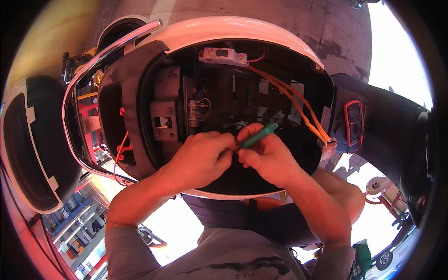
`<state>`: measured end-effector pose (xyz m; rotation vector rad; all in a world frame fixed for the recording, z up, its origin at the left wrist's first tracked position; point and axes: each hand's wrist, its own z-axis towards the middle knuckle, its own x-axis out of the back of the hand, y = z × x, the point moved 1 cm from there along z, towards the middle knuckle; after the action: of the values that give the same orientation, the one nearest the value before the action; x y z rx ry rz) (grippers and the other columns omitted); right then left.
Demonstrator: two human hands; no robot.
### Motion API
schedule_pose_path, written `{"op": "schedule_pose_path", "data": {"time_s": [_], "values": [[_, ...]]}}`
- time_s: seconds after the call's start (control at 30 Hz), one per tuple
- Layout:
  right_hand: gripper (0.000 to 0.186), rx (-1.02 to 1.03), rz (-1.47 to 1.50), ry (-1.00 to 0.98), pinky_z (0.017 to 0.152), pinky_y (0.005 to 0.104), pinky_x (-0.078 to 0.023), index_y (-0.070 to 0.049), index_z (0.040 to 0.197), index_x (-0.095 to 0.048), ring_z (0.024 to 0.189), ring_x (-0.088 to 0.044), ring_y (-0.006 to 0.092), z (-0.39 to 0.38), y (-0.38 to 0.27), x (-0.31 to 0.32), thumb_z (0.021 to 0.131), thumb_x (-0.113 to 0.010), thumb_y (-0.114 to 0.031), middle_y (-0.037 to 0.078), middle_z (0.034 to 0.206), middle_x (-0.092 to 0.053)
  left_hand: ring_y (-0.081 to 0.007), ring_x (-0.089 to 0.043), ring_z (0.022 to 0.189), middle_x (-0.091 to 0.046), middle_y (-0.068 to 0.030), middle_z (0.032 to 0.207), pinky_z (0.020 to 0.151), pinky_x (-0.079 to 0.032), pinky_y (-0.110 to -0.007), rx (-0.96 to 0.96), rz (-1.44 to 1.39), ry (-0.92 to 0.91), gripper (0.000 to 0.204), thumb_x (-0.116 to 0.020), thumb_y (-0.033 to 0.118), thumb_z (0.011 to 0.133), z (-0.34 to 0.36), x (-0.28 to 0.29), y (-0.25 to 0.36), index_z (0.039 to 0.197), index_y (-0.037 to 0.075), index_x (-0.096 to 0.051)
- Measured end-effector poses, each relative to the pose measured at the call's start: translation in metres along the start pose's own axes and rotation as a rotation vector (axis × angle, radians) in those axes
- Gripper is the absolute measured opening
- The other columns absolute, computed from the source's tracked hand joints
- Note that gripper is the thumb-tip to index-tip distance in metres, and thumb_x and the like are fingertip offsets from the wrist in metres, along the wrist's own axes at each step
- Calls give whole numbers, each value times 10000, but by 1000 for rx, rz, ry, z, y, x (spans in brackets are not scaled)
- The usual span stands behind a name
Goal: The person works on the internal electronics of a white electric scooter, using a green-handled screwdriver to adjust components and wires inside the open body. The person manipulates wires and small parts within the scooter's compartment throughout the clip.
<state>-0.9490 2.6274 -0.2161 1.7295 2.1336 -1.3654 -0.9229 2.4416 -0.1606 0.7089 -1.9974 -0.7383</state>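
Compartment [296, 170], dark, open: landmark for all entries. Left hand [203, 154]: over compartment's near half, forearm in from near left, back of hand upward, fingers curled inward; fingertips drawn together at the lower end of the green tool, any thin item between them hidden. Right hand [270, 161]: over compartment's near half, right of centre, forearm slanting in from near right; thumb and forefinger closed about the green tool, fingertips just beside those of the left. Green tool [259, 135]: slim, rod-shaped, above compartment's near half, tilted, upper end pointing far right. Switch block [223, 56], pale: compartment's far side. Orange wires [298, 102]: across compartment's right part. Meter [355, 123], red-edged: beyond compartment's right edge.
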Motion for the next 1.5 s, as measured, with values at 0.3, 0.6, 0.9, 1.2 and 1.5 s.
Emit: {"op": "schedule_pose_path", "data": {"time_s": [0.3,0.6,0.9,1.2,1.5], "values": [[192,83,-70,-68,674,251,-501,-86,1128,-598,780,-584,86,0,6,4,958,-674,-40,-9,912,-609,-192,-605,649,-625,-123,771,596,-461,-315,57,21,1,84,-658,-15,833,4,-6,6,916,-23,-659],[136,-42,-56,-83,714,254,-529,-98,1147,-589,808,-593,83,-2,-2,5,1020,-637,-82,-8,958,-621,-301,-653,704,-639,-153,805,625,-506,-373,70,70,-29,115,-665,18,842,-1,-2,2,955,4,-678],[169,-52,-101,-28,748,265,-540,-86,1173,-553,842,-612,96,-4,-2,2,1022,-625,-62,3,987,-614,-375,-673,762,-664,-152,850,646,-535,-437,-3,56,-11,98,-664,52,862,-4,-2,-2,956,42,-691],[197,-48,-75,-2,728,259,-520,-81,1165,-564,810,-607,93,-5,-3,-1,994,-616,1,1,958,-608,-408,-674,801,-665,-187,828,700,-562,-490,-35,70,-23,98,-638,101,883,-3,0,1,927,27,-683],[200,65,-120,39,694,263,-523,-44,1146,-601,775,-613,97,4,10,1,957,-666,-24,37,922,-655,-334,-629,729,-623,-159,807,641,-473,-385,-18,77,17,92,-632,-28,843,-5,-4,-4,927,-8,-664]]}}
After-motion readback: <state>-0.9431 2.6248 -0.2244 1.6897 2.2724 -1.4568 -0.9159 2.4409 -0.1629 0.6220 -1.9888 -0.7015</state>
